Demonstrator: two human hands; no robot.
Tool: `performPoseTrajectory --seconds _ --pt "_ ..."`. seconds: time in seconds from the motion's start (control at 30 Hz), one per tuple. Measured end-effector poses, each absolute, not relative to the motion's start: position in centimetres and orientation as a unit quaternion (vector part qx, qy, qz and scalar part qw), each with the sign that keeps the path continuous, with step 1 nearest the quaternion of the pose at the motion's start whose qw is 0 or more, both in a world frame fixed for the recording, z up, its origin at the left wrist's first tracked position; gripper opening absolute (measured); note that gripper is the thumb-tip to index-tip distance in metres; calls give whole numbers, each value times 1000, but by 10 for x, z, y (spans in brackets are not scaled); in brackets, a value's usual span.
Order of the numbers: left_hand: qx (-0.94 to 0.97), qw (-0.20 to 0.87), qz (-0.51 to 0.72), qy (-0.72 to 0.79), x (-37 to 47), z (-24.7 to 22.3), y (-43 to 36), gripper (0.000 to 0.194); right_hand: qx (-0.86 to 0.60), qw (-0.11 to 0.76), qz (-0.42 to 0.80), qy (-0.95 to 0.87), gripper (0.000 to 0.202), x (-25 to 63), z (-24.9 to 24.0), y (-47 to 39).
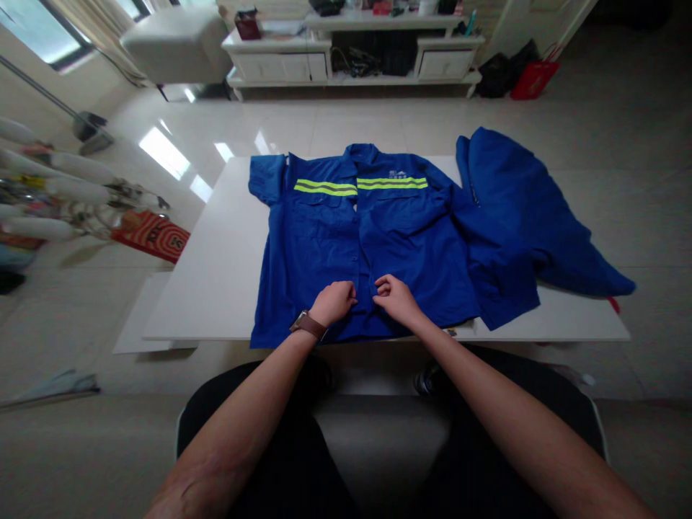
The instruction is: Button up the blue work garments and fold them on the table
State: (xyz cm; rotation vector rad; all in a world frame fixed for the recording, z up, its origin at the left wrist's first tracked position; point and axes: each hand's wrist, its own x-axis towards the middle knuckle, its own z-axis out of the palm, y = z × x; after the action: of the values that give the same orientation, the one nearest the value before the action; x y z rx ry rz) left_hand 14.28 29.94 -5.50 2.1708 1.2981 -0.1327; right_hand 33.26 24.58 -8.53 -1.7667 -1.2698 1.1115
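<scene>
A blue work jacket [318, 252] with yellow-and-grey reflective stripes lies front side up, its collar pointing away from me. Its two front edges lie apart along the middle. My left hand [336, 301], with a brown-strapped watch at the wrist, pinches the left front edge near the hem. The other front edge is pinched by my right hand [398, 298], a short way to the right. The left sleeve is folded back at the upper left; the right sleeve stretches out over the table to the right.
Under the jacket is a white table [200, 288]. A dark blue heap of cloth [524, 194] lies at its right end and overhangs the edge. Beyond stand a white TV cabinet [281, 66] and a grey stool [176, 47]. A red bag [154, 234] is at the left.
</scene>
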Motion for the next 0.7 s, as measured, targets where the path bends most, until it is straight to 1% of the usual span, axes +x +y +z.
performPoseTrajectory --seconds 0.07,0.2,0.3,0.43,0.53,0.6,0.7 --pt "814 301 -39 496 142 -49 299 10 -677 371 469 -430 33 335 -88 245" --pt "812 318 7 489 143 -42 297 10 -655 408 524 -360 46 336 -85 241" --pt "801 357 31 479 146 -43 298 8 -638 408 541 -367 42 334 -80 240" --pt "786 409 65 460 148 -46 299 12 -621 398 544 -400 35 332 -73 241" --pt "761 462 94 446 150 -46 297 15 -607 364 555 -438 31 333 -69 242" --pt "737 492 109 450 152 -47 297 15 -605 344 534 -480 29 333 -66 240" --pt "700 531 122 461 154 -51 298 15 -617 338 465 -538 29 333 -64 238"
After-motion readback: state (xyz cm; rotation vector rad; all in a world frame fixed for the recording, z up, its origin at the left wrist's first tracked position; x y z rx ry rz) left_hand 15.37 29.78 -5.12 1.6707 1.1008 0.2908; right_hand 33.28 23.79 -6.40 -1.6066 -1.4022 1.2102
